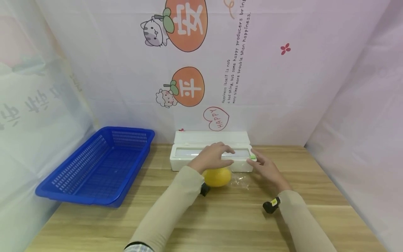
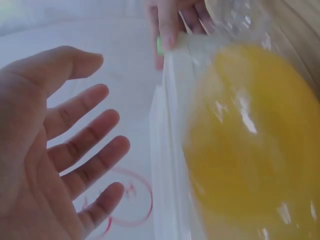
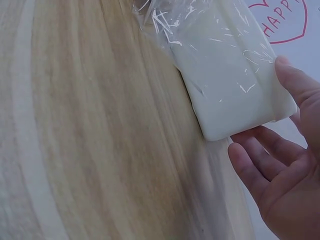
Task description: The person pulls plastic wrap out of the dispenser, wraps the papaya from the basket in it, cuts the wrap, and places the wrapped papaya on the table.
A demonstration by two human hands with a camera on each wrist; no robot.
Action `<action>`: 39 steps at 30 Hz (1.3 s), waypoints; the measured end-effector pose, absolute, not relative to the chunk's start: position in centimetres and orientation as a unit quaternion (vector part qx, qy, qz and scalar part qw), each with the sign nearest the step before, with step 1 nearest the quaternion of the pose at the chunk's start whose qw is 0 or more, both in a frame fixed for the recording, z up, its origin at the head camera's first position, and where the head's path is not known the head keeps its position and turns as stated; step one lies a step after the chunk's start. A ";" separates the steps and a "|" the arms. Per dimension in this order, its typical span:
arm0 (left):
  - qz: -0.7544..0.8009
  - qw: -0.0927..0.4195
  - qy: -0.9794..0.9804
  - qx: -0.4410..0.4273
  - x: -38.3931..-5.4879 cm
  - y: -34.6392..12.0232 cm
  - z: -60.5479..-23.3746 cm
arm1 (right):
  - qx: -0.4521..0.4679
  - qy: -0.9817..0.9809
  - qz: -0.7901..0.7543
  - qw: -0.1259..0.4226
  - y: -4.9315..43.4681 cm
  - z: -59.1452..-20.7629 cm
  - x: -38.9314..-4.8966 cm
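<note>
A white cling film dispenser (image 1: 201,164) stands at the back of the table with its lid (image 1: 212,138) raised. Over the dispenser's middle hovers my left hand (image 1: 211,157), its fingers spread and slightly bent, holding nothing. My right hand (image 1: 267,170) grips the dispenser's right end, thumb on one side and fingers on the other, by the green slider (image 1: 253,157). In front of the dispenser is a smooth yellow oval thing (image 1: 217,177), perhaps a fruit, covered by clear film (image 2: 245,107). Loose crumpled film (image 1: 240,180) lies to its right.
A blue plastic basket (image 1: 130,175) stands on the left of the wooden table (image 1: 233,224). Printed white cloth (image 1: 267,87) hangs behind the table and along both sides. A black wrist camera (image 1: 271,205) sits on the right wrist.
</note>
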State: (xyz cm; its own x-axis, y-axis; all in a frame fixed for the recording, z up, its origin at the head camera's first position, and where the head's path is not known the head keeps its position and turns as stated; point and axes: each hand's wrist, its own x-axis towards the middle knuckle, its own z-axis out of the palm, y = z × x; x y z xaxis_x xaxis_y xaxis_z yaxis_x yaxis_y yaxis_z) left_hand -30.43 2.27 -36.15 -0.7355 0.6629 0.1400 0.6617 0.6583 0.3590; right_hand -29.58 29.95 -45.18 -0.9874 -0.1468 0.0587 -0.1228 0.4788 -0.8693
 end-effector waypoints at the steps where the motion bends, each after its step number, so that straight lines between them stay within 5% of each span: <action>1: 0.202 0.006 0.907 0.369 -30.7 3.1 -35.9 | -0.074 0.857 -0.509 0.016 30.0 -45.1 -29.6; 19: 0.241 -0.004 0.928 0.285 -31.9 13.0 -37.1 | -0.105 0.843 -0.528 -0.007 30.5 -45.6 -29.9; 39: 0.169 -0.054 0.959 0.223 -32.1 14.5 -39.0 | -0.091 0.841 -0.534 -0.001 30.2 -46.2 -29.8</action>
State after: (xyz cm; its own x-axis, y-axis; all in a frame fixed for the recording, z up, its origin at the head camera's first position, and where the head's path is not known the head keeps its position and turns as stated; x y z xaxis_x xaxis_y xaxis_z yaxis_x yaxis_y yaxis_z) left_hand -32.05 14.47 -39.00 -0.8950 0.4084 0.1792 0.4450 0.8441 0.2992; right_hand -29.82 30.22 -46.25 -0.9833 -0.1525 0.0996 -0.1550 0.4136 -0.8972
